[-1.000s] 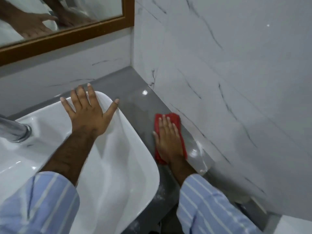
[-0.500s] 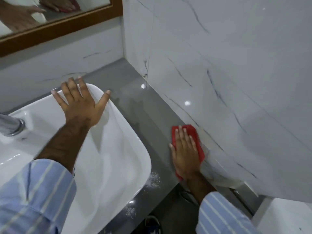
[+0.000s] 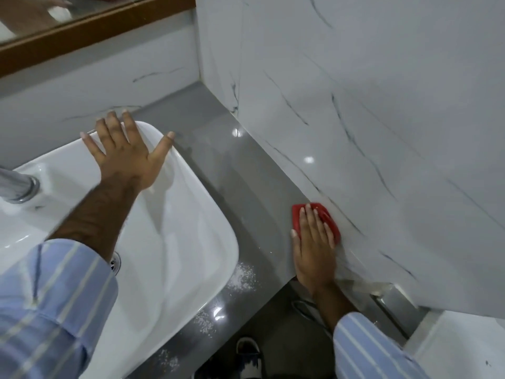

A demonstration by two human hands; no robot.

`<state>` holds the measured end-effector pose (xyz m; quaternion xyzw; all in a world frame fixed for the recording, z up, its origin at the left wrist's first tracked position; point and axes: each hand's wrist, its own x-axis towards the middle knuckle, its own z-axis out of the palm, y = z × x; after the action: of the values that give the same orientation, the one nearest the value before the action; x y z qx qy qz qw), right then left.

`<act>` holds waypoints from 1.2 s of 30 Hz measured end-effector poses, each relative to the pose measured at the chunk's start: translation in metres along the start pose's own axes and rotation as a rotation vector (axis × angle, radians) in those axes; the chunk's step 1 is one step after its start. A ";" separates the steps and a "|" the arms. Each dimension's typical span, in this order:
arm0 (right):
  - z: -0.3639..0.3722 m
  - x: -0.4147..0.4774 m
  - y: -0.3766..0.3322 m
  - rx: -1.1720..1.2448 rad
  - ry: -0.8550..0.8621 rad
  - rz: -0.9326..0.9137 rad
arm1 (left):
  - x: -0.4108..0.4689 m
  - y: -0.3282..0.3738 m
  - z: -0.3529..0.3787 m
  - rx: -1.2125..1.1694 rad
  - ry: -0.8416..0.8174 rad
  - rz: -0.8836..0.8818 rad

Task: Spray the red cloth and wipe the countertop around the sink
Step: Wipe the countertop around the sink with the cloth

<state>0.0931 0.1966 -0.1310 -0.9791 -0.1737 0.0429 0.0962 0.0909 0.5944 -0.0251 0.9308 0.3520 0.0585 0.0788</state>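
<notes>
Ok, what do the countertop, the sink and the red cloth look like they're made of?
Countertop: grey polished stone or a lookalike, going by the sharp light reflections. Sink: glossy white, probably glazed ceramic, smooth with soft highlights. Red cloth: soft matte fabric, pressed flat under the right hand; the weave is too blurred to tell.

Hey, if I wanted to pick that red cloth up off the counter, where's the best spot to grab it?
Grab the red cloth at its far left corner, the part showing past the right hand. Come from above on the sink side: it lies flat on the countertop with its right edge against the marble wall, so pinch and lift.
</notes>
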 end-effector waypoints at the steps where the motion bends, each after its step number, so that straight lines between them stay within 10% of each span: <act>1: 0.000 0.010 -0.009 -0.006 -0.008 -0.042 | 0.000 -0.002 0.000 0.009 -0.021 -0.008; 11: -0.022 0.084 0.005 -0.136 -0.240 -0.719 | -0.058 0.011 -0.024 -0.240 -0.254 -0.012; 19: -0.014 0.047 -0.022 -0.152 -0.069 -0.382 | -0.264 -0.016 -0.038 -0.523 -0.597 -0.046; 25: -0.002 0.016 -0.026 -0.100 -0.183 -0.716 | -0.277 -0.041 -0.054 -0.408 -0.590 -0.069; 31: -0.011 0.037 -0.035 -0.107 -0.045 -0.184 | -0.310 -0.137 -0.077 -0.292 -0.503 -0.289; 36: 0.019 -0.057 -0.087 -0.110 -0.122 -0.588 | -0.310 -0.135 -0.074 -0.219 -0.440 -0.232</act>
<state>0.0090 0.2598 -0.1290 -0.8862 -0.4574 0.0626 0.0405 -0.2396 0.4965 0.0052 0.8605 0.4223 -0.1170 0.2599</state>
